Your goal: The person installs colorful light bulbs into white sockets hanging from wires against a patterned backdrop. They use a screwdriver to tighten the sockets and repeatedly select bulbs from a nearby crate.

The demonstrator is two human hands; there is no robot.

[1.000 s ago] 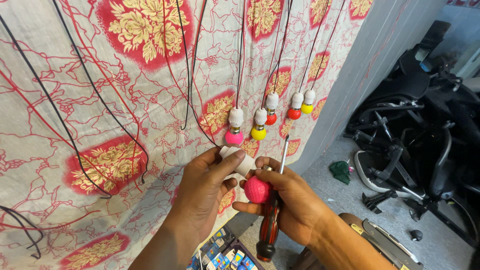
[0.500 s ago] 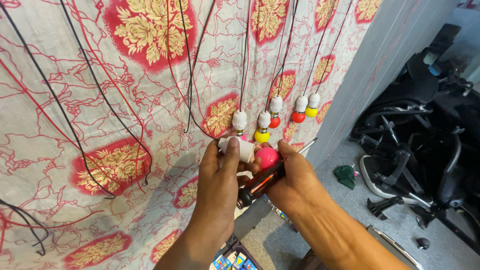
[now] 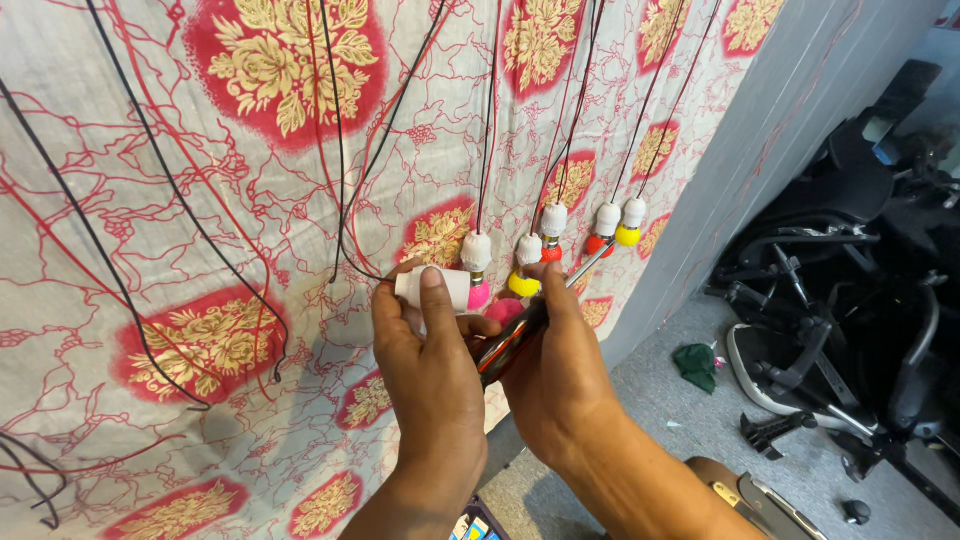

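white holder (image 3: 437,287) pinched in left hand (image 3: 428,370) fingertips; right hand (image 3: 556,378) grips screwdriver (image 3: 520,333).

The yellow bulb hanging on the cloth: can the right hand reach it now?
Probably yes. The right hand is just below the yellow bulb with nothing between them, but it is holding a screwdriver, so its fingers are not free to grip.
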